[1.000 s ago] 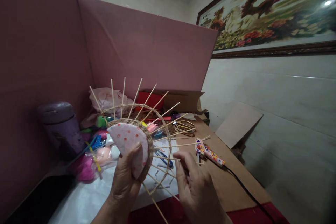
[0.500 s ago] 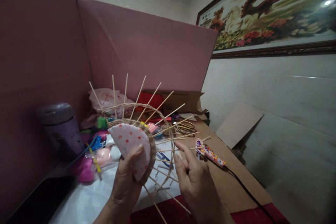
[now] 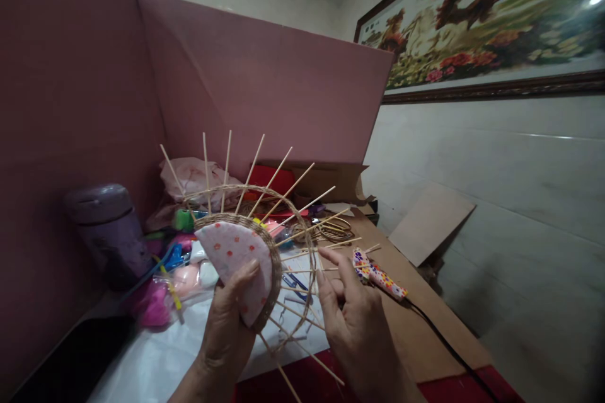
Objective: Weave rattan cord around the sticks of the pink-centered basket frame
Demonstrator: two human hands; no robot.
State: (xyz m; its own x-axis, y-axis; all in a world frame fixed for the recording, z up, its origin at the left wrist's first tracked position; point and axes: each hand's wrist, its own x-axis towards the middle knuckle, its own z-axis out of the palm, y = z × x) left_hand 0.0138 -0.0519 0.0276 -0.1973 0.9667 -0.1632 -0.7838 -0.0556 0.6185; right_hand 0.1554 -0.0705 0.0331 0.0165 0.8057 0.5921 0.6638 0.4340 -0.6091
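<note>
My left hand (image 3: 229,321) grips a half-round piece (image 3: 236,258) covered in white cloth with red dots, its thumb on the cloth. Braided cord edges the curve, and thin wooden sticks (image 3: 278,182) fan outward from it. A ring of twisted cord (image 3: 309,245) crosses the sticks partway along. At the ring's right side is my right hand (image 3: 352,308), index finger and thumb a little apart beside the cord; whether they touch it or pinch a strand is too small to tell. A flowered glue gun (image 3: 378,274) lies just beyond that hand.
On the left stand a purple bottle (image 3: 106,233) and bags of coloured clay (image 3: 158,302). Blue-handled scissors (image 3: 295,286) lie on white sheeting behind the sticks. Coiled cord (image 3: 335,230) and cardboard (image 3: 331,182) are at the back. A black cable (image 3: 444,340) runs along the right.
My right hand has shifted slightly right, and its index finger and thumb sit a bit farther from the cord ring. My left hand keeps its hold on the piece, almost unmoved.
</note>
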